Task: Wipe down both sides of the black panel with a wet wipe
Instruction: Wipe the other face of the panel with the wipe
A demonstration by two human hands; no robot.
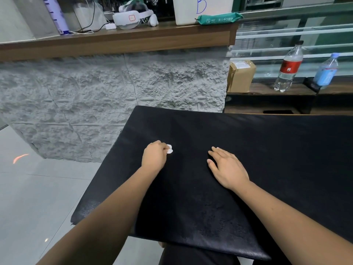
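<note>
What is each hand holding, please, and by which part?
The left hand grips the wipe in its fist, one end poking out; the right hand rests on the panel.

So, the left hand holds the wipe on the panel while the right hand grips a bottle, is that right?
Not quite: the head view shows the right hand resting flat on the panel, holding nothing. The left hand does hold the wipe on it.

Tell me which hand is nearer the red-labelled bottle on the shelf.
Right. The right hand lies flat on the black panel, down and left of the red-labelled bottle; the left hand, gripping the wipe, is farther left.
</note>
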